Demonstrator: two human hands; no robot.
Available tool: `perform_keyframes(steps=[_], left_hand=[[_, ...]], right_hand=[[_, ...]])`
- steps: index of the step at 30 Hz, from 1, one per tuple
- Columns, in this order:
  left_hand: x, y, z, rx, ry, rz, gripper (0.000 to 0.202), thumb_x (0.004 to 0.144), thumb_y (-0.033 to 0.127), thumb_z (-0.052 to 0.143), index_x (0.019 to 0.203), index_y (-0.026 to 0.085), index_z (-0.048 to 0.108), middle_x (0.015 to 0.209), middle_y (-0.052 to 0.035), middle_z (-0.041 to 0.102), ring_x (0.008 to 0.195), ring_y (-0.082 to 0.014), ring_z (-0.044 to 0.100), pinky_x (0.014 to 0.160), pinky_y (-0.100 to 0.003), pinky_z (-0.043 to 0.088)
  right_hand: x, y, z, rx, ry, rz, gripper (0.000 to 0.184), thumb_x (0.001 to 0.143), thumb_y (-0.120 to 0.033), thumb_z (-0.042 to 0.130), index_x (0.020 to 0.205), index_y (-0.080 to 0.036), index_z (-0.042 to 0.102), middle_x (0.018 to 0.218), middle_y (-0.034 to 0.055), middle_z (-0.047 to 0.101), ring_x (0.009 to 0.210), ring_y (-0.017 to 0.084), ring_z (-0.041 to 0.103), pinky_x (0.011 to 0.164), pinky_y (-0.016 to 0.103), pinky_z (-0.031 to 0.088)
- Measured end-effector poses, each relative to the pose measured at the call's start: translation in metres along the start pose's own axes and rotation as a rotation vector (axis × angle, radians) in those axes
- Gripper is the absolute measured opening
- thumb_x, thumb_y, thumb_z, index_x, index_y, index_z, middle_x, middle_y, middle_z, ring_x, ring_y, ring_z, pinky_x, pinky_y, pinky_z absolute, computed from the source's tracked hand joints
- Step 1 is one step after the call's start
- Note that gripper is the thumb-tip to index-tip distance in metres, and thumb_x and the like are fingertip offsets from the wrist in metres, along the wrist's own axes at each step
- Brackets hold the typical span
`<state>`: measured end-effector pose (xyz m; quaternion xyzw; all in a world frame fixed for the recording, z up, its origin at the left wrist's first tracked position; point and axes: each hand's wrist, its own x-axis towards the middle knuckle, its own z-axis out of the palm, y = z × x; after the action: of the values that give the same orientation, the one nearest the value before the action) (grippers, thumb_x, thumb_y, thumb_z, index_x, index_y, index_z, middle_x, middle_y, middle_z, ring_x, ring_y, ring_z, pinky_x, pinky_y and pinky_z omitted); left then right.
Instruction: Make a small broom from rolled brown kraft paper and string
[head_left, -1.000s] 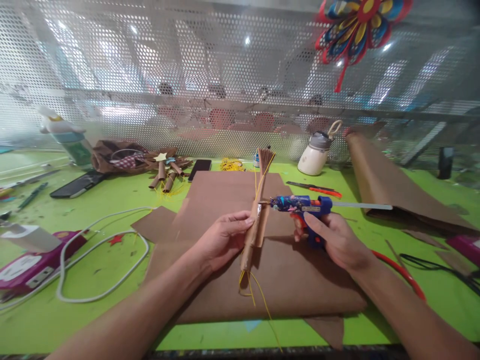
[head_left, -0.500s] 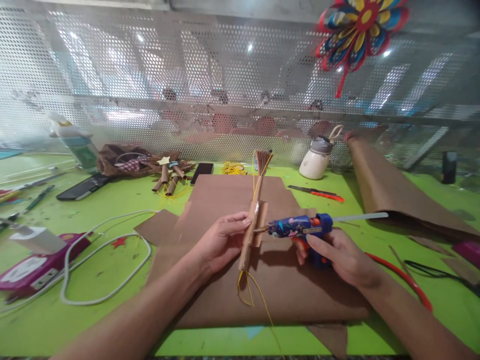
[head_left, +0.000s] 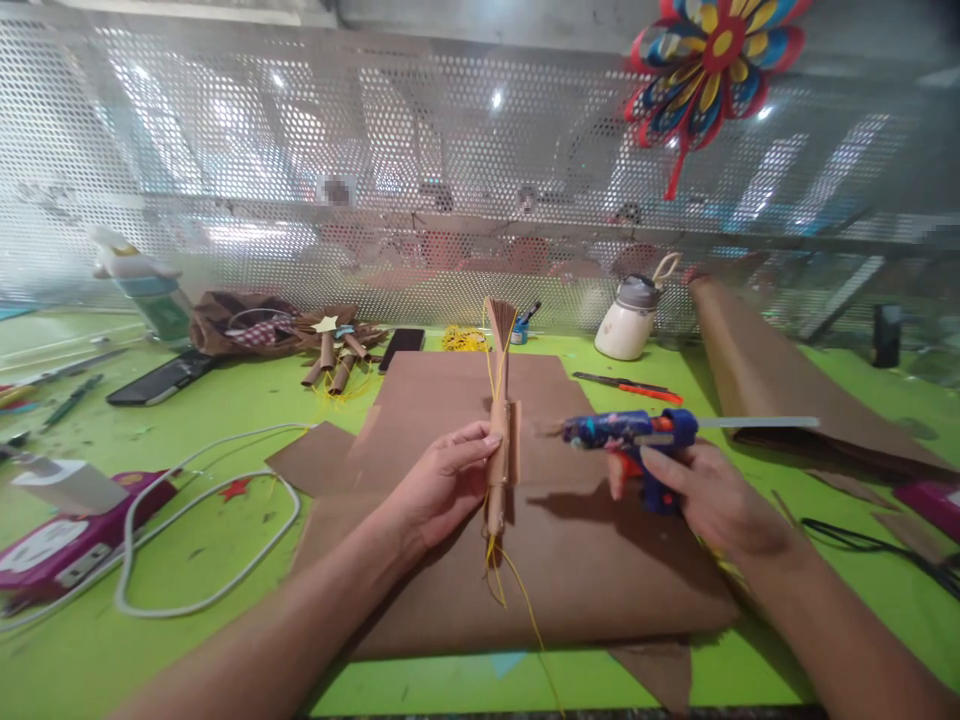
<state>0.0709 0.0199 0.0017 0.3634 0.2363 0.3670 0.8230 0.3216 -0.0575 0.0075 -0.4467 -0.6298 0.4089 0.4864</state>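
Between the fingers of my left hand (head_left: 450, 480) is a rolled brown paper tube (head_left: 498, 470), held upright over brown paper. A pleated paper fan (head_left: 501, 325) spreads from its far end, and yellow string (head_left: 525, 580) trails from the near end. A shiny line of glue runs along the tube's right side, beside a flat paper flap (head_left: 514, 440). My right hand (head_left: 705, 490) grips a blue hot glue gun (head_left: 637, 435), fingers round its handle near the red trigger. Its nozzle points left, apart from the tube, and a clear glue stick (head_left: 757, 422) juts out behind.
Large brown paper sheets (head_left: 420, 610) cover the middle of the green table. A utility knife (head_left: 630, 388), a white bottle (head_left: 626, 318) and a phone (head_left: 403, 350) lie or stand behind. At left are a white cable (head_left: 210, 608) and purple power strip (head_left: 45, 550); at right, folded brown paper (head_left: 810, 390).
My right hand has drawn the glue gun to the right and slightly up, off the tube. My left hand has turned the tube more upright, its fan end shifting left.
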Motion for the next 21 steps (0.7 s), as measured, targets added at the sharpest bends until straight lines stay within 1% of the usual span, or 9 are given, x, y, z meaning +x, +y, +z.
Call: perform_keyframes(steps=[1, 3, 5, 7, 8, 10, 13, 17, 21], left_hand=[[0.0, 0.0, 0.001, 0.007, 0.015, 0.004, 0.009, 0.074, 0.014, 0.066, 0.082, 0.012, 0.064, 0.075, -0.0024, 0.062, 0.063, -0.0105, 0.059, 0.066, -0.022, 0.048], [0.001, -0.001, 0.001, 0.026, 0.034, 0.007, 0.008, 0.074, 0.015, 0.066, 0.081, 0.012, 0.063, 0.073, -0.0019, 0.061, 0.062, -0.0103, 0.058, 0.066, -0.023, 0.048], [0.002, -0.002, 0.001, 0.041, 0.041, 0.004, 0.009, 0.074, 0.017, 0.066, 0.081, 0.012, 0.063, 0.071, -0.0014, 0.06, 0.061, -0.0102, 0.057, 0.066, -0.023, 0.048], [0.003, -0.004, 0.0, 0.044, 0.038, -0.001, 0.01, 0.073, 0.018, 0.067, 0.08, 0.012, 0.063, 0.071, -0.0011, 0.059, 0.061, -0.0101, 0.057, 0.067, -0.024, 0.049], [0.004, -0.004, -0.001, 0.043, 0.034, -0.002, 0.011, 0.073, 0.018, 0.068, 0.08, 0.012, 0.062, 0.07, -0.0011, 0.059, 0.061, -0.01, 0.057, 0.068, -0.024, 0.049], [0.005, -0.005, -0.003, 0.042, 0.023, -0.001, 0.011, 0.072, 0.018, 0.068, 0.079, 0.012, 0.062, 0.07, -0.0007, 0.059, 0.06, -0.0098, 0.056, 0.068, -0.024, 0.049], [0.005, -0.007, -0.004, 0.046, 0.021, 0.002, 0.01, 0.072, 0.017, 0.068, 0.077, 0.013, 0.06, 0.068, -0.0003, 0.058, 0.06, -0.0099, 0.056, 0.065, -0.023, 0.048], [0.006, -0.008, -0.004, 0.06, 0.034, -0.009, 0.009, 0.072, 0.016, 0.067, 0.076, 0.013, 0.059, 0.069, -0.0004, 0.058, 0.061, -0.0102, 0.057, 0.063, -0.022, 0.047], [0.006, -0.008, -0.004, 0.072, 0.048, -0.013, 0.01, 0.072, 0.016, 0.067, 0.076, 0.013, 0.059, 0.069, -0.0007, 0.058, 0.062, -0.0108, 0.058, 0.064, -0.022, 0.048]], right_hand=[[0.003, 0.001, -0.004, -0.036, 0.084, -0.02, 0.027, 0.088, -0.039, 0.05, 0.087, -0.016, 0.065, 0.083, 0.0081, 0.066, 0.077, 0.022, 0.061, 0.075, 0.035, 0.048], [0.013, 0.006, -0.016, -0.216, 0.232, -0.054, 0.027, 0.087, -0.04, 0.051, 0.085, -0.016, 0.065, 0.083, 0.0077, 0.067, 0.077, 0.023, 0.062, 0.075, 0.036, 0.049], [0.027, 0.013, -0.028, -0.535, 0.32, -0.093, 0.027, 0.086, -0.04, 0.052, 0.08, -0.017, 0.065, 0.077, 0.007, 0.066, 0.075, 0.024, 0.061, 0.072, 0.036, 0.049], [0.042, 0.022, -0.04, -0.824, 0.362, -0.218, 0.023, 0.085, -0.037, 0.052, 0.088, -0.017, 0.063, 0.077, 0.007, 0.064, 0.075, 0.024, 0.06, 0.071, 0.037, 0.048], [0.049, 0.026, -0.045, -0.94, 0.336, -0.326, 0.022, 0.084, -0.034, 0.052, 0.093, -0.016, 0.061, 0.083, 0.0086, 0.064, 0.08, 0.025, 0.059, 0.073, 0.038, 0.048], [0.06, 0.037, -0.052, -1.118, 0.189, -0.489, 0.026, 0.085, -0.03, 0.051, 0.104, -0.014, 0.058, 0.095, 0.0127, 0.062, 0.09, 0.026, 0.056, 0.08, 0.04, 0.047], [0.071, 0.054, -0.058, -1.319, 0.052, -0.626, 0.026, 0.088, -0.024, 0.046, 0.107, -0.01, 0.056, 0.101, 0.0167, 0.06, 0.097, 0.027, 0.053, 0.087, 0.042, 0.044], [0.076, 0.075, -0.061, -1.471, -0.056, -0.675, 0.023, 0.089, -0.023, 0.043, 0.102, -0.01, 0.057, 0.097, 0.0167, 0.059, 0.095, 0.027, 0.051, 0.084, 0.043, 0.043], [0.076, 0.082, -0.063, -1.514, -0.179, -0.66, 0.021, 0.091, -0.024, 0.043, 0.098, -0.011, 0.059, 0.087, 0.0122, 0.059, 0.085, 0.025, 0.05, 0.078, 0.039, 0.044]])
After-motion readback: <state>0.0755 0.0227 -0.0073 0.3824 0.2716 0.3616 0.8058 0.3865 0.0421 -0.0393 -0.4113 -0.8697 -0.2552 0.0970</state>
